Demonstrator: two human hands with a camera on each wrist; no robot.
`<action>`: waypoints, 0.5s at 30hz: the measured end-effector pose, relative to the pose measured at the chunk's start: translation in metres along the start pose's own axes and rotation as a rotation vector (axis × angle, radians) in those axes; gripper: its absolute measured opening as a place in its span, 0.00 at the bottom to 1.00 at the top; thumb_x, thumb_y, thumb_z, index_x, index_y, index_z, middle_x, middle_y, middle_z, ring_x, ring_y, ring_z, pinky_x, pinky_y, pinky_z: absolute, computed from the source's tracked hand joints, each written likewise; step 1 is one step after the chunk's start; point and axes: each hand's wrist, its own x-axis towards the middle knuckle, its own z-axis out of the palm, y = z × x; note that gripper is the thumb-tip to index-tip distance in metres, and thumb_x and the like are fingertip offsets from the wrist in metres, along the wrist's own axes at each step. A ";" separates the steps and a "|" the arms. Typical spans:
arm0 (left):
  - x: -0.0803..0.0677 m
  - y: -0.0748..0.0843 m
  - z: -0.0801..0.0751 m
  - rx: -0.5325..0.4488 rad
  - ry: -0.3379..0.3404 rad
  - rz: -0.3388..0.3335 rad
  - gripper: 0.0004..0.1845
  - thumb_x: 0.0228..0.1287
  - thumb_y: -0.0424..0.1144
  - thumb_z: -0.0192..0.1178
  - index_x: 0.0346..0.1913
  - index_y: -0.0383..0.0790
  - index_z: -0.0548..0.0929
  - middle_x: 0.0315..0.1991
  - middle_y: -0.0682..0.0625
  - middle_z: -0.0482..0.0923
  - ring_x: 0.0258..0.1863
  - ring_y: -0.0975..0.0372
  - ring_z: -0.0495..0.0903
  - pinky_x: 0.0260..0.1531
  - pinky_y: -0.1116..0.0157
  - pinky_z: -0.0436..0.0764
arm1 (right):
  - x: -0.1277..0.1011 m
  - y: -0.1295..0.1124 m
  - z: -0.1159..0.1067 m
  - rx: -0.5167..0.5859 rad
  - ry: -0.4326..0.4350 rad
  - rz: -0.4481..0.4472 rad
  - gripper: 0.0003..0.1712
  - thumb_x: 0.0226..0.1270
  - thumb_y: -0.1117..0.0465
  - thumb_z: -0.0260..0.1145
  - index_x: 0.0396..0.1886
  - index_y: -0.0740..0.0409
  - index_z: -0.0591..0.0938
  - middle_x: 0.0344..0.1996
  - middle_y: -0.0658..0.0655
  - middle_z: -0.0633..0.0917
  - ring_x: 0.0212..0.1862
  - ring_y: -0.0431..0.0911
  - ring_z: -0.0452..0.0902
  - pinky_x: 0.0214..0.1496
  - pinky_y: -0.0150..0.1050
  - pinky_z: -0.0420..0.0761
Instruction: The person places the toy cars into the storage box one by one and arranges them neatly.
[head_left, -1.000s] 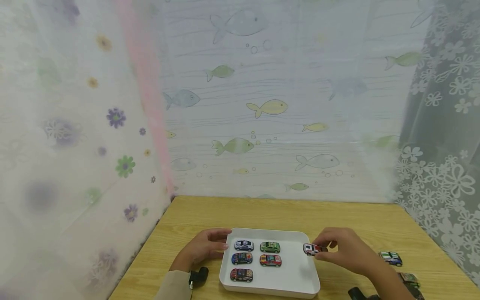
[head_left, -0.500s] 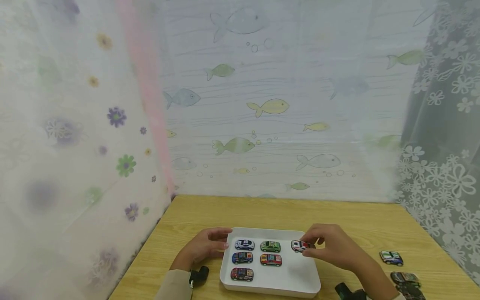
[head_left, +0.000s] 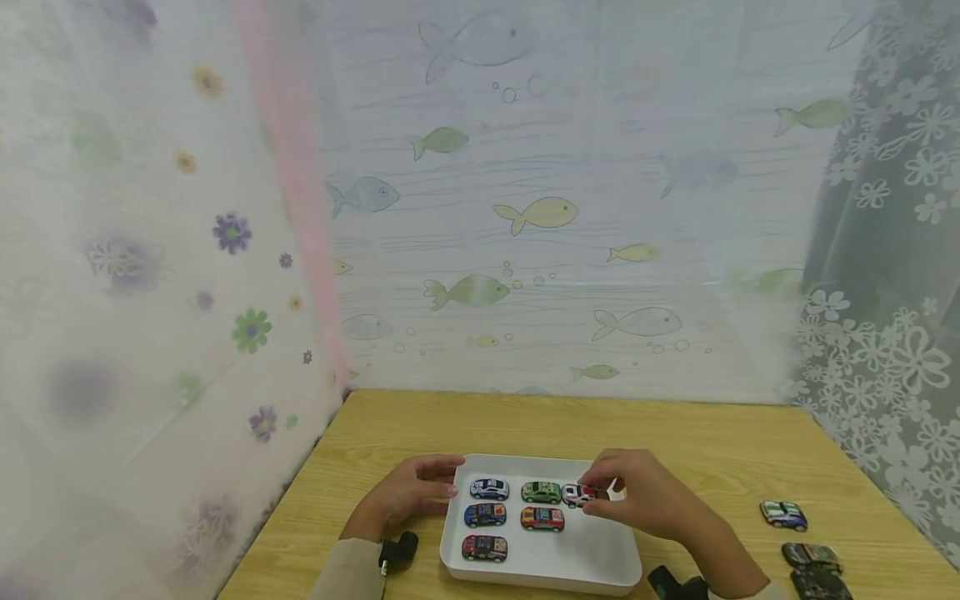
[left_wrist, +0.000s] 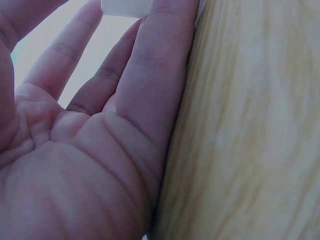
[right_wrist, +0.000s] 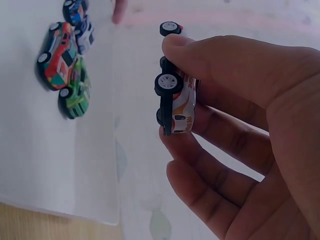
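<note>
In the head view my right hand holds a white-and-red toy car between thumb and fingers, over the right part of a white tray. The right wrist view shows the toy car tipped on its side to that camera, wheels facing the tray. My left hand rests at the tray's left wall, fingers fairly straight; the left wrist view shows the palm beside the tabletop. In the tray, a green toy car and a red-and-yellow one sit right of a column of three cars.
That left column has a white-and-blue car, a blue one and a dark red one. On the wooden table, right of the tray, lie a green-and-white car and camouflage-patterned ones. Printed curtains stand behind.
My right hand has carried the white-and-red toy car leftward, from the tray's right rim to right beside the green car. My left hand has stayed at the tray's left wall.
</note>
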 end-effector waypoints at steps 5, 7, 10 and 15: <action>0.001 0.001 0.001 -0.011 0.005 -0.001 0.31 0.65 0.33 0.72 0.70 0.42 0.78 0.68 0.39 0.76 0.63 0.51 0.80 0.55 0.51 0.87 | 0.002 -0.002 0.006 -0.016 0.011 -0.022 0.09 0.63 0.51 0.78 0.43 0.41 0.90 0.33 0.37 0.84 0.33 0.31 0.78 0.36 0.35 0.85; 0.002 0.001 0.001 -0.014 0.008 -0.002 0.31 0.65 0.33 0.71 0.70 0.43 0.78 0.68 0.40 0.76 0.63 0.52 0.80 0.55 0.52 0.87 | 0.003 -0.003 0.009 -0.021 0.011 -0.024 0.09 0.64 0.52 0.78 0.43 0.42 0.90 0.34 0.37 0.84 0.33 0.31 0.78 0.36 0.35 0.85; 0.001 0.001 0.001 -0.011 0.009 -0.002 0.31 0.65 0.33 0.71 0.71 0.42 0.77 0.69 0.40 0.76 0.63 0.52 0.80 0.55 0.52 0.87 | 0.005 -0.004 0.014 -0.038 0.015 -0.022 0.10 0.64 0.52 0.78 0.44 0.43 0.90 0.36 0.38 0.85 0.33 0.32 0.77 0.37 0.35 0.86; 0.000 -0.001 0.001 -0.014 -0.002 0.000 0.32 0.65 0.33 0.71 0.72 0.41 0.76 0.69 0.39 0.75 0.63 0.52 0.80 0.56 0.52 0.87 | 0.006 -0.007 0.021 -0.037 0.018 0.026 0.10 0.62 0.56 0.79 0.43 0.45 0.91 0.38 0.38 0.85 0.36 0.31 0.79 0.38 0.35 0.86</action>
